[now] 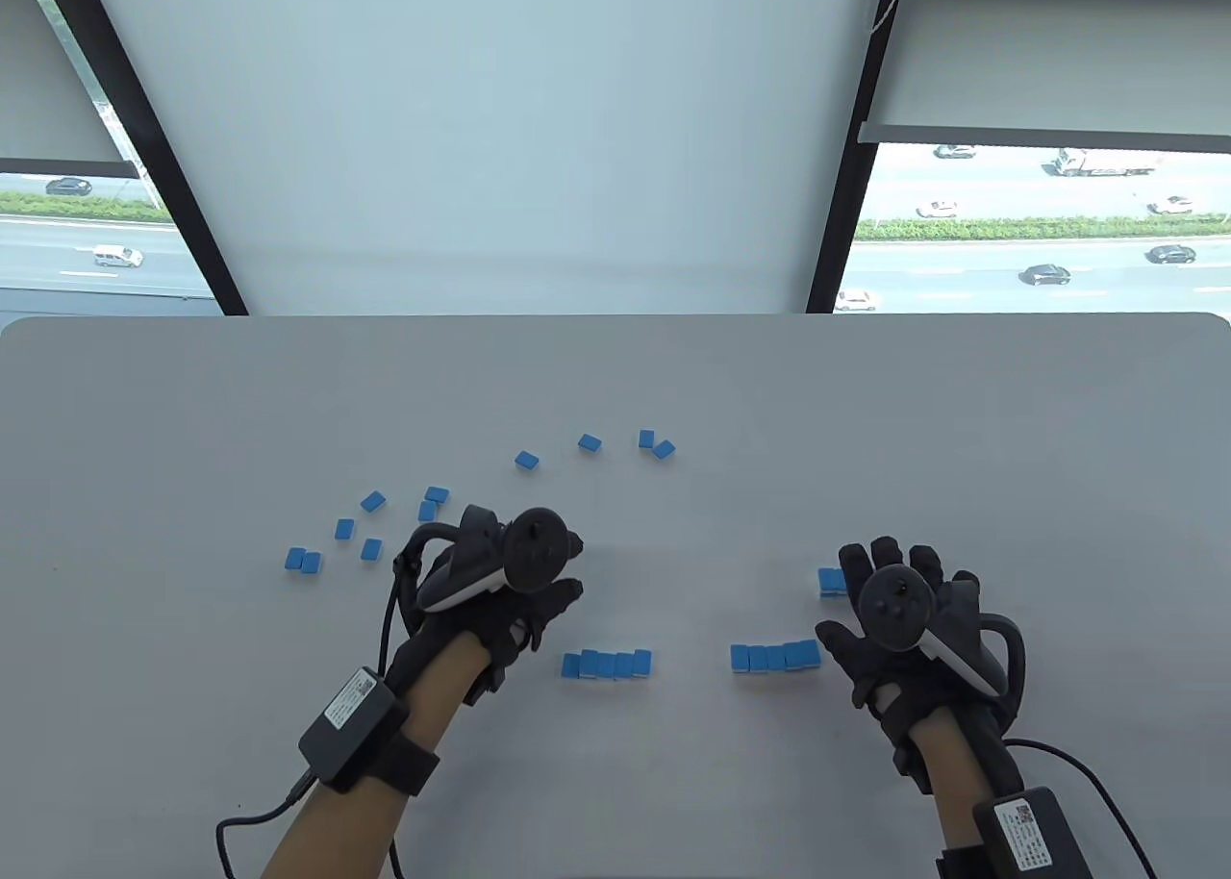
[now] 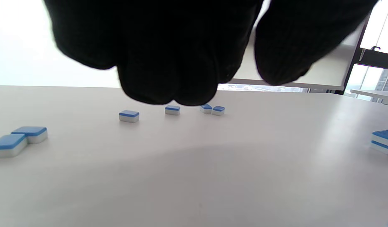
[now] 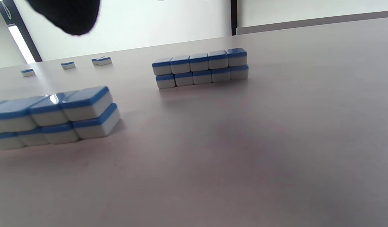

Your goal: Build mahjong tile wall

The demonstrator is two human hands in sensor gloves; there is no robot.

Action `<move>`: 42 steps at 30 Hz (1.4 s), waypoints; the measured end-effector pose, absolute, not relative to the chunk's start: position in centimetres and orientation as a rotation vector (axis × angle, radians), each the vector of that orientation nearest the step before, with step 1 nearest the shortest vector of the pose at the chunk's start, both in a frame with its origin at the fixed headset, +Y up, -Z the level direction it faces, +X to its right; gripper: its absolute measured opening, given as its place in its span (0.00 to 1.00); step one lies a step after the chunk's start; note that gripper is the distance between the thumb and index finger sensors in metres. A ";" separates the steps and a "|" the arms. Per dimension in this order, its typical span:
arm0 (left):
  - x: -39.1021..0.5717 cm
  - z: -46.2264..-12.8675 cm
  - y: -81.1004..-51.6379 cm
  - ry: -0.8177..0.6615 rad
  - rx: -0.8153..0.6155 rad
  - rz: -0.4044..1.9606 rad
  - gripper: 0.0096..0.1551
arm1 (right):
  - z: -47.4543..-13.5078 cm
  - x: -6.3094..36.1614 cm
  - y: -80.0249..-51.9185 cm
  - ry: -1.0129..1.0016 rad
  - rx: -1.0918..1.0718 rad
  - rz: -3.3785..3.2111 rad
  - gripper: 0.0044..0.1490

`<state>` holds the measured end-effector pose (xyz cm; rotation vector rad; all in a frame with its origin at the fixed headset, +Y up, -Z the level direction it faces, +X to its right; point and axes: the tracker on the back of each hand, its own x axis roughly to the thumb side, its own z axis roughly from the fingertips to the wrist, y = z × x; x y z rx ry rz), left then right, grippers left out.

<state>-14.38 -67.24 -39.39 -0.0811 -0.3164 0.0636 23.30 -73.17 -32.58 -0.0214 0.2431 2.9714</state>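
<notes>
Two short wall sections are sitting low in the table view, the left section (image 1: 607, 665) and the right section (image 1: 775, 657) well apart, while loose tiles (image 1: 371, 502) are lying scattered across the middle and left of the table (image 1: 866, 417). The left hand (image 1: 495, 595) is hovering just above and left of the left section; its fingers are pointing toward frame right, but whether they are holding anything I cannot tell from here. The right hand (image 1: 894, 619) is resting at the right end of the right section, fingers spread and straight, a further tile stack (image 1: 832, 581) peeking out at its upper left. In the left wrist view, dark gloved fingers (image 2: 168, 63) are hanging bunched together from the top edge, gripping nothing visible, with single tiles (image 2: 129, 116) lying ahead at mid frame. In the right wrist view, both sections are showing as two layers, one (image 3: 200, 67) at upper centre, one (image 3: 55, 116) at left; only a fingertip (image 3: 71, 14) is intruding at upper left. The wall is looking roughly half built, and I judge the hands are between placements; the next move is probably calling for gathering loose tiles and closing the gap between the sections without toppling the stacked layers.
</notes>
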 end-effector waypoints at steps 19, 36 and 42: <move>-16.1 -53.7 -72.4 0.267 -0.260 0.057 0.45 | -32.7 23.4 -73.3 0.253 -0.026 2.980 0.53; -14.7 -51.4 -72.5 0.125 -0.201 -0.026 0.35 | -32.8 23.5 -73.3 0.260 -0.024 2.976 0.53; -15.9 -47.3 -68.4 -0.010 -0.098 -0.047 0.35 | -32.8 23.5 -73.3 0.265 -0.020 2.972 0.53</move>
